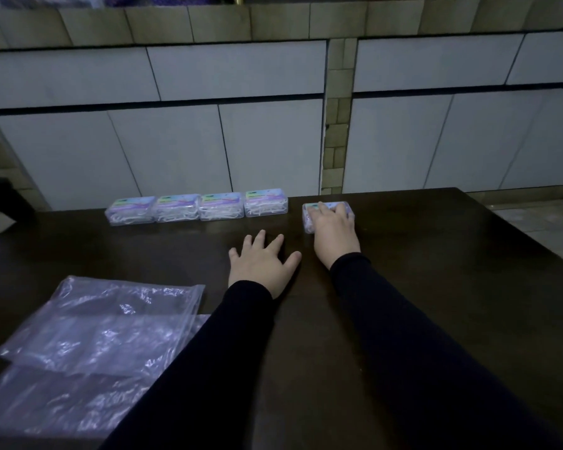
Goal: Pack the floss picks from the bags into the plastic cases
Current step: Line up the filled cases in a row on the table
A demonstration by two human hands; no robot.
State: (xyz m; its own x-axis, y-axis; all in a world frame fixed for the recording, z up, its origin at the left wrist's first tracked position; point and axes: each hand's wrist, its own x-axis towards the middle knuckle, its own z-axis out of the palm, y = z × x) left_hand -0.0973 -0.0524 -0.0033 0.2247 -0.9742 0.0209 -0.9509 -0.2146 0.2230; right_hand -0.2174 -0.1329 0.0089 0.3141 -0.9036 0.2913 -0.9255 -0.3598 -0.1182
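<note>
Your right hand (333,227) lies on top of the fifth case (309,219), fingers curled over its far edge; that case sits apart from and right of the row of four cases (197,207) at the table (436,287) back edge, its long axis running left-right like theirs. The gap to close lies to the hand's left, so I'd slide it left along that axis. Your left hand (262,263) rests flat, fingers spread, holding nothing; the bags (104,336) look empty.
</note>
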